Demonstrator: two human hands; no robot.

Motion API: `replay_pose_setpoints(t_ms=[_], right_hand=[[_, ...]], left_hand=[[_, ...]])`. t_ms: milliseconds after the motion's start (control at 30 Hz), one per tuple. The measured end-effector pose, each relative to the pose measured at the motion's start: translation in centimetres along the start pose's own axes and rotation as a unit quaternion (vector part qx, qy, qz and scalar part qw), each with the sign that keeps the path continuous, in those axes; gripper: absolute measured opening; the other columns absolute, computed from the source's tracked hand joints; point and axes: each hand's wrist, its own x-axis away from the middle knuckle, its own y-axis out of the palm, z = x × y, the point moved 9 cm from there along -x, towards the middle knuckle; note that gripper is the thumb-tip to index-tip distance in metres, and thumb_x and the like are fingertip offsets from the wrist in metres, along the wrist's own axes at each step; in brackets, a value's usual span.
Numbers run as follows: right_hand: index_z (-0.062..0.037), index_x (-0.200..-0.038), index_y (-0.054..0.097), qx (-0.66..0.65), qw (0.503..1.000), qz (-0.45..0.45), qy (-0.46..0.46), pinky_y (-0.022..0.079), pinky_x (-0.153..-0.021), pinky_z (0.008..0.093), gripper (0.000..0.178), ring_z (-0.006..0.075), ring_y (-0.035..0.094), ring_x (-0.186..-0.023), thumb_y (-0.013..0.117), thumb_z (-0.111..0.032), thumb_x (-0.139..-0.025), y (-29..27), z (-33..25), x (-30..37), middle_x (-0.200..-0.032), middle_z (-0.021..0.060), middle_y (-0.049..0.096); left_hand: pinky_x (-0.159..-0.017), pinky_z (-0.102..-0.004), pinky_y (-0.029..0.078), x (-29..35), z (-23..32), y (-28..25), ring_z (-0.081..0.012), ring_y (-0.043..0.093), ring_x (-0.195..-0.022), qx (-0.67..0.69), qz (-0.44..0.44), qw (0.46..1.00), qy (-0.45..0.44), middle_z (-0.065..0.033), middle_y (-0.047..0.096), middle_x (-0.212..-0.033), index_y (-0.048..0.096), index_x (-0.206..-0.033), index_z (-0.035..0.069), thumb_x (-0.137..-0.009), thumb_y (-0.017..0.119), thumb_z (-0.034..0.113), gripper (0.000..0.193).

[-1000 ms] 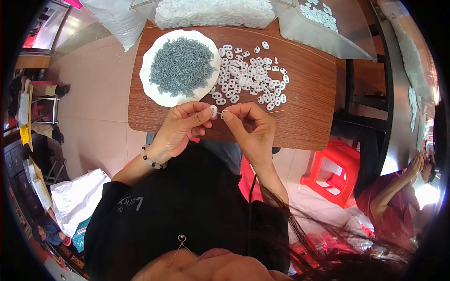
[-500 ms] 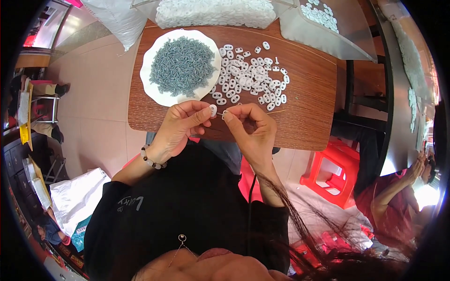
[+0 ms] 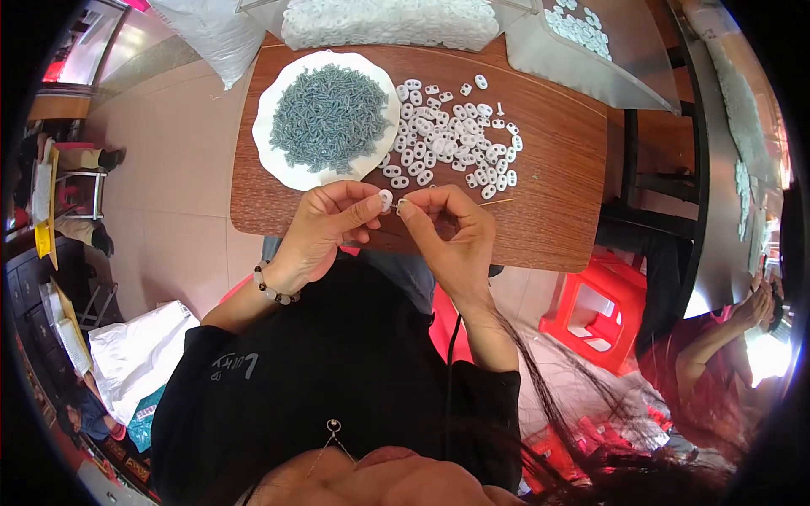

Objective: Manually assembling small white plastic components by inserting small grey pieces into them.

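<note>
Both hands work just over the near edge of the brown wooden table (image 3: 557, 194), about midway along it. The right half of the table, toward its right edge, is bare wood. Further in lie a scatter of small white plastic oval pieces (image 3: 451, 139) and, toward the left edge, a white plate heaped with small grey-blue screws (image 3: 327, 118). The left hand (image 3: 325, 223) has its grip narrowed to a pinch, thumb and forefinger holding one small white oval piece (image 3: 386, 200). The right hand (image 3: 447, 232) is likewise pinched tight on a thin metal pin (image 3: 399, 203), its tip touching that piece.
</note>
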Motion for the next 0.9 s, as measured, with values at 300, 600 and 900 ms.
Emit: replay_pose_setpoints(t_ms=[300, 600, 900], right_hand=[[-0.0008, -0.09, 0.065, -0.075, 0.996, -0.032, 0.045, 0.043, -0.066, 0.017, 0.01, 0.0033, 0.055, -0.073, 0.071, -0.007, -0.083, 1.0, 0.8, 0.2, -0.079, -0.002, 0.062], [0.0006, -0.11, 0.063, -0.174, 0.975, -0.127, 0.047, 0.044, -0.085, 0.0243, 0.033, 0.0097, 0.056, -0.094, 0.074, -0.013, -0.082, 1.7, 1.2, 0.4, -0.1, 0.0045, 0.061], [-0.0013, -0.123, 0.059, -0.174, 0.95, -0.261, -0.002, 0.039, -0.1, 0.0388, 0.05, 0.0272, 0.051, -0.118, 0.068, -0.032, -0.086, 3.3, 0.1, 0.9, -0.128, 0.0203, 0.054]], left_hand=[[-0.059, -0.0182, 0.048, 0.4, 0.7, 0.4, -0.0051, 0.059, -0.069, -0.049, -0.003, 0.998, 0.029, -0.0017, 0.067, -0.085, 0.068, -0.101, 0.002, -0.086, 0.069, 0.018, 0.022], [-0.06, -0.0207, 0.052, 0.6, 1.7, 1.2, -0.0081, 0.06, -0.065, -0.096, -0.069, 0.992, 0.04, -0.0062, 0.069, -0.085, 0.069, -0.101, -0.001, -0.087, 0.069, 0.016, 0.022], [-0.055, -0.0189, 0.047, 1.2, 2.1, 2.9, -0.0064, 0.058, -0.061, -0.124, -0.145, 0.981, 0.026, -0.0044, 0.067, -0.077, 0.071, -0.091, 0.0, -0.086, 0.07, 0.023, 0.024]])
